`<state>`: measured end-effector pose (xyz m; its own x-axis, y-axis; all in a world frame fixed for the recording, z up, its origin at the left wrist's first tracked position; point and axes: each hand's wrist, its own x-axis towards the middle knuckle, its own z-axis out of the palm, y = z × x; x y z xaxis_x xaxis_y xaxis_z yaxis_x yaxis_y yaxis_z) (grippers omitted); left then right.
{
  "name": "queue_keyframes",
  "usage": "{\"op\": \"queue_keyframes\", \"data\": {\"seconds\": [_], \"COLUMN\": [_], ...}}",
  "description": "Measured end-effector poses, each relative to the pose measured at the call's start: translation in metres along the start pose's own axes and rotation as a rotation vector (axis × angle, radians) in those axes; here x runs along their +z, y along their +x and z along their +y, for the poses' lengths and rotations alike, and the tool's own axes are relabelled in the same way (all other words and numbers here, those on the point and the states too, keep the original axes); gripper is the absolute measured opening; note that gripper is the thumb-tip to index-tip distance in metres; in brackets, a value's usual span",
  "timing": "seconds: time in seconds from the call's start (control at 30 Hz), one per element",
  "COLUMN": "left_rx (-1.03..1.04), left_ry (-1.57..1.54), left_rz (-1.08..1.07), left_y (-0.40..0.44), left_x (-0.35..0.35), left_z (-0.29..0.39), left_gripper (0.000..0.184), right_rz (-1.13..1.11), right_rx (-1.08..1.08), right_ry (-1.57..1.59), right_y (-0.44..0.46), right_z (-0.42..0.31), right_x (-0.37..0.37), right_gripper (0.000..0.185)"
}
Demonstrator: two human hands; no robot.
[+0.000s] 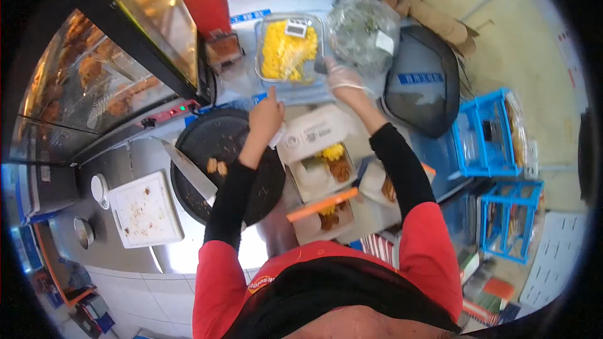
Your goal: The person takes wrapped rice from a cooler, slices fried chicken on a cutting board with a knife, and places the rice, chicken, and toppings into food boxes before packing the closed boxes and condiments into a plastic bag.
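My right hand [345, 81], in a clear plastic glove, is at the right edge of a clear container [258, 56] of yellow crumbly food [276, 47]. Its fingers are closed at a small dark grey piece [321, 65] whose kind I cannot make out. Bare, with its index finger stretched out, my left hand [267, 117] is just in front of the same container. Below the hands stands a lidded white takeaway box [308, 181] with yellow food and brown saucy pieces inside. A second box [333, 229] with similar food is nearer my body, an orange strip [322, 205] across its edge.
Left of the boxes is a round black pan [251, 182] with a cleaver [188, 169] across it. Beyond lie a white cutting board [147, 210] and a lit fried-food display case [94, 75]. At right are a bag of greens [361, 31], a black lid-like tray [421, 100] and blue racks [483, 132].
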<state>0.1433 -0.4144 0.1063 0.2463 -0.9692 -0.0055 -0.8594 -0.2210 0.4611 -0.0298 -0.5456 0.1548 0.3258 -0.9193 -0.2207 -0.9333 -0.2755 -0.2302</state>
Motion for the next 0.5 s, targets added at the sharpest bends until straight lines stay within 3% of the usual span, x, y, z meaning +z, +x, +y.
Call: {"op": "queue_keyframes", "data": {"seconds": [0.03, 0.1, 0.23, 0.3, 0.43, 0.5], "left_rx": [-0.007, -0.169, -0.271, -0.246, -0.274, -0.242], "left_ry": [0.008, 0.008, -0.082, -0.066, -0.218, -0.351], "left_rz": [0.029, 0.065, 0.114, 0.107, 0.135, 0.227], "left_y": [0.018, 0.053, 0.100, 0.110, 0.114, 0.113], "left_x": [0.004, 0.012, 0.041, 0.051, 0.056, 0.059], "left_z": [0.000, -0.006, -0.044, -0.059, -0.071, -0.072], "left_gripper": [0.051, 0.056, 0.058, 0.056, 0.049, 0.046], "right_rz": [-0.042, 0.009, -0.096, -0.116, -0.201, -0.320], "right_rx": [-0.014, -0.285, -0.388, -0.489, -0.459, -0.292], "right_ry": [-0.065, -0.267, -0.226, 0.196, 0.454, 0.529], "right_y": [0.019, 0.076, 0.107, 0.129, 0.114, 0.094], "right_z": [-0.011, 0.000, -0.012, -0.004, -0.022, -0.046], "right_x": [0.002, 0.056, 0.085, 0.122, 0.111, 0.082], "right_gripper": [0.042, 0.034, 0.037, 0.048, 0.059, 0.058]}}
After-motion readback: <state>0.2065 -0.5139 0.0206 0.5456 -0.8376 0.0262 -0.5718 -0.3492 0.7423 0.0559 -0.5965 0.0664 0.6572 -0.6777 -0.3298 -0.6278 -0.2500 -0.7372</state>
